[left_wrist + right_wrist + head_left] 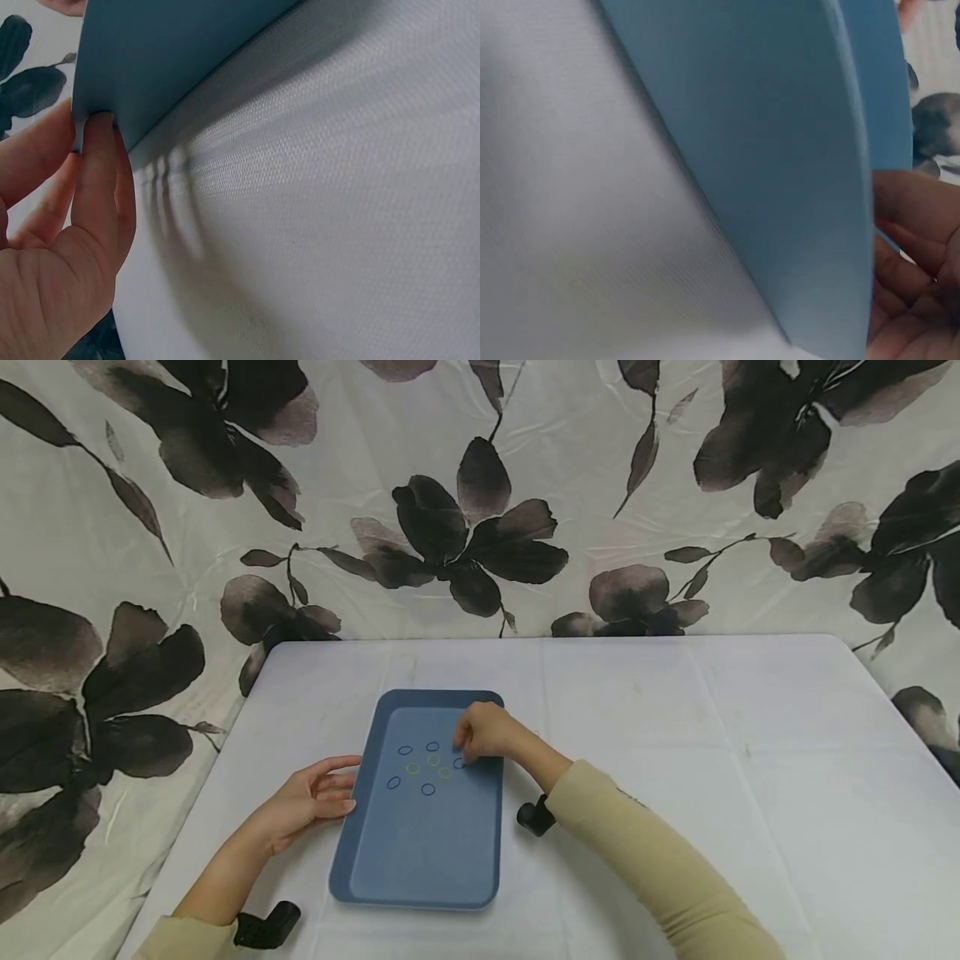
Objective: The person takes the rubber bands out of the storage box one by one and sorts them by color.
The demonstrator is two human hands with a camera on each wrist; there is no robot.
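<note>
A blue rectangular tray [416, 852] lies on the table with several small thin rings on it. The dark blue rings, such as one ring [428, 789], lie loosely around the yellow-green rings [432, 760]. My left hand [307, 797] touches the tray's left rim with fairly straight fingers; in the left wrist view its fingertips [99, 127] lie against the outer wall. Over the tray's right side, my right hand [483, 731] has curled fingers and pinches at the rightmost dark blue ring [458, 764]. The tray wall hides those fingertips in the right wrist view.
A white cloth covers the table [675, 735]. Behind it hangs a floral curtain [600, 443]. Black wrist-worn devices show beside the left forearm [267, 927] and right forearm [536, 816].
</note>
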